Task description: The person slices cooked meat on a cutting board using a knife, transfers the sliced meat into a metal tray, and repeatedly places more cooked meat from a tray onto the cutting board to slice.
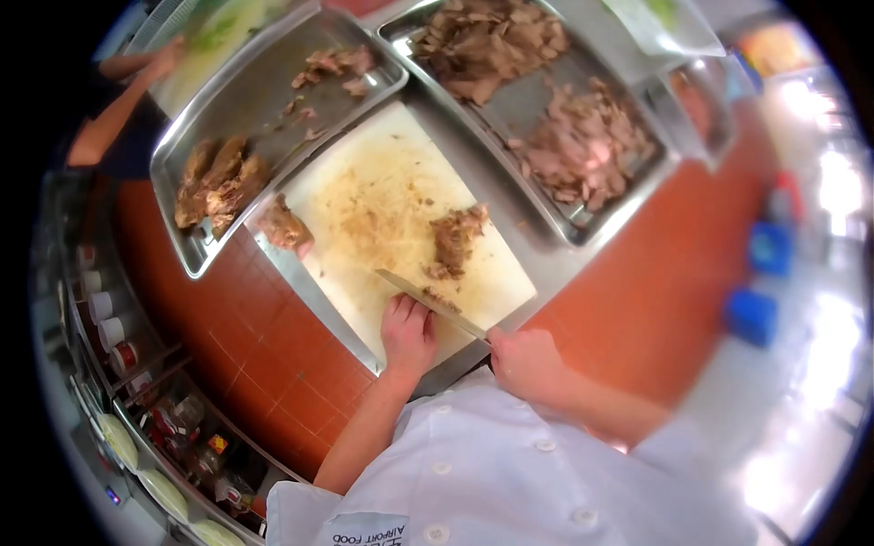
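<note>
Student: What is obscured here?

Instructor: The metal table (pixel 510 205) is largely covered by what stands on it. At upper left, a co-worker is cut off by the dark border; the forearm (pixel 105 136) shows, but the hand (pixel 165 60) is blurred.

Student: And the containers, in descending size?

Instructor: The right tray (pixel 628 198) bears two heaps of sliced meat, the far heap (pixel 492 45) and the near heap (pixel 592 150). The left tray (pixel 259 96) holds browned chunks (pixel 218 187) near one end and scraps (pixel 335 71) toward the other. A smaller pan (pixel 719 136) has reddish contents, hard to identify.

Student: Where is the work relative to the hands?

Instructor: On the white cutting board (pixel 364 173), ahead of both hands. A browned piece (pixel 455 241) lies beyond the knife (pixel 426 300); another chunk (pixel 284 226) sits at the board's left edge. The right hand (pixel 528 362) is wrapped around the knife's handle, hiding it. The left hand (pixel 408 335) is curled just beside the blade; whether it grips anything cannot be told. A small strip (pixel 442 298) lies along the blade.
</note>
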Motion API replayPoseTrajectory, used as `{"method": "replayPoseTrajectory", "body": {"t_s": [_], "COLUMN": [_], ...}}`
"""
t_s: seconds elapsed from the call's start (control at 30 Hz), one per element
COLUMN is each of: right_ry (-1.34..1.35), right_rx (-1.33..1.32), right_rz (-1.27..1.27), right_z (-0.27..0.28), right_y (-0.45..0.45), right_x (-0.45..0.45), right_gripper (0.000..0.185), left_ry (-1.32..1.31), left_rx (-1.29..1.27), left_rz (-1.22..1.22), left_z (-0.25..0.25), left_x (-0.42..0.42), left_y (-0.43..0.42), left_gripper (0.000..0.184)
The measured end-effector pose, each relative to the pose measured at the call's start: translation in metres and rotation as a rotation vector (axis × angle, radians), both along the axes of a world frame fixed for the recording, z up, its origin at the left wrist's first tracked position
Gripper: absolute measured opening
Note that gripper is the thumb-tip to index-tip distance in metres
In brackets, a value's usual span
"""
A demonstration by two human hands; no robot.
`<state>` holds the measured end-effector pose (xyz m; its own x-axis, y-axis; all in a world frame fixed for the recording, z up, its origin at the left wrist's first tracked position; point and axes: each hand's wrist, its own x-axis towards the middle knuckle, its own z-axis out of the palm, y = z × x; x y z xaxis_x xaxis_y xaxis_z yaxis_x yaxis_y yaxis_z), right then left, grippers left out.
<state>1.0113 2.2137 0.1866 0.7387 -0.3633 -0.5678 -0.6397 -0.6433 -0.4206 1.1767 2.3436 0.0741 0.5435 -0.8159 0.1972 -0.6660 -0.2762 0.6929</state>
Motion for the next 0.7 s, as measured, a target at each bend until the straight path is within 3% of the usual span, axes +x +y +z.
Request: {"method": "replayPoseTrajectory", "body": {"t_s": [0.2,0.33,0.4,0.5,0.7], "right_ry": [-0.122,0.04,0.107,-0.051,-0.175], "right_rx": [-0.003,0.07,0.097,0.023,-0.012], "right_rz": [-0.01,-0.015,-0.021,0.014,-0.003], "right_z": [-0.02,0.001,0.007,-0.043,-0.062], "right_y": [0.0,-0.005,-0.006,0.0,-0.015], "right_x": [0.004,0.006,0.0,0.03,0.043], "right_gripper": [0.009,0.014,0.015,0.014,0.017], "left_ry": [0.036,0.054,0.059,0.066,0.09], "left_rx": [-0.026,-0.021,-0.034,-0.004,0.001], "left_rz": [0.001,0.006,-0.006,-0.019,0.014], "left_z": [0.005,0.002,0.001,0.003,0.009], "left_x": [0.0,0.0,0.0,0.002,-0.001], "left_y": [-0.002,-0.002,0.0,0.0,-0.002], "left_gripper": [0.023,0.022,0.03,0.031,0.018]}}
